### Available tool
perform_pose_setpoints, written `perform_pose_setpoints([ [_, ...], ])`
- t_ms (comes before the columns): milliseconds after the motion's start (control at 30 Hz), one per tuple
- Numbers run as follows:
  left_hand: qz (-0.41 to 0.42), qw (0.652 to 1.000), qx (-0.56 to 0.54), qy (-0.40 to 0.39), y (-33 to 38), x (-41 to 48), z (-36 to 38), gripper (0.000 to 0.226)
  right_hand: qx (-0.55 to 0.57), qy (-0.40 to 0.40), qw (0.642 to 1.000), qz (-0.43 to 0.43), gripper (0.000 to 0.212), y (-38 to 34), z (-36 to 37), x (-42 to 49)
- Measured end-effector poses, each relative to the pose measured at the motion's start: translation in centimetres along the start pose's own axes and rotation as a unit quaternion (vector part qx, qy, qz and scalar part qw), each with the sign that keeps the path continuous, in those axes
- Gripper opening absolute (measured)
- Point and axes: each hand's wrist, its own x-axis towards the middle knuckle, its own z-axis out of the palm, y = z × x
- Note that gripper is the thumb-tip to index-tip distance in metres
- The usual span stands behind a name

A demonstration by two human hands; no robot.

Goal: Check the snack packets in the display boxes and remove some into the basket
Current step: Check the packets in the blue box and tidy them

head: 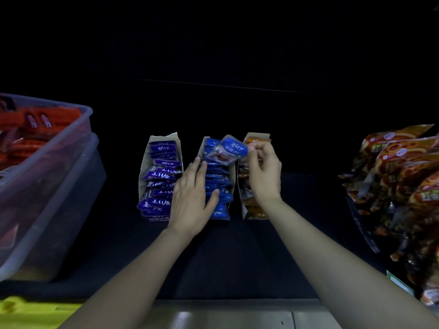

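the right hand (262, 172) pinches one blue packet (228, 150) by its right edge between thumb and curled fingertips (253, 147), holding it clear of the row, just above the far end of the middle display box (234, 181). the packet hangs tilted, its blue printed end toward the upper right and its clear window toward the lower left. the left hand (190, 198) lies flat with straight fingers on the blue packets packed in that same box, pressing them and gripping nothing. a second box of blue packets (142, 167) sits just to the left, and a box of orange-brown ones (257, 136) to the right, partly behind the right wrist. a yellow edge (28, 312) at the lower left of the frame is probably the basket, though too little shows to be sure; if so, the held packet must travel down and left across the left forearm. a clear tub (59, 162) of red packets fills the left, large bags (399, 186) the right.
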Motion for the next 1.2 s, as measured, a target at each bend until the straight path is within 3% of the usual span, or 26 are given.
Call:
perform_pose_setpoints([
  [167, 0.046, 0.996, -0.006, 0.07, 1.5, 0.1, -0.8, 0.065, 0.107, 0.004, 0.992, 0.064, 0.01, -1.8, -1.2, 0.0],
  [367, 0.05, 0.993, -0.017, 0.102, 2.8, 0.1, -1.4, 0.064, 0.16, -0.027, 0.976, 0.142, 0.012, -2.3, -2.0, -0.1],
  [667, 0.066, 0.98, -0.066, 0.176, 3.4, -0.2, -2.5, 0.027, 0.228, -0.105, 0.957, 0.144, 0.008, -3.5, -2.4, -0.7],
  [833, 0.008, 0.968, -0.129, 0.213, 3.2, 0.4, -3.0, 0.022, 0.214, -0.144, 0.957, 0.133, 0.016, -3.2, -2.5, -1.3],
  [967, -0.11, 0.928, -0.287, 0.21, 3.3, 0.8, -3.0, 0.017, 0.149, -0.134, 0.973, 0.111, 0.034, -2.7, -2.4, -1.4],
  [1100, -0.161, 0.859, -0.457, 0.167, 3.1, 1.5, -2.7, 0.026, 0.194, -0.125, 0.963, 0.137, 0.029, -2.8, -2.1, -1.4],
  [1200, -0.17, 0.836, -0.509, 0.115, 3.1, 1.4, -2.4, 0.026, 0.196, -0.119, 0.965, 0.13, 0.023, -2.8, -2.1, -1.4],
])
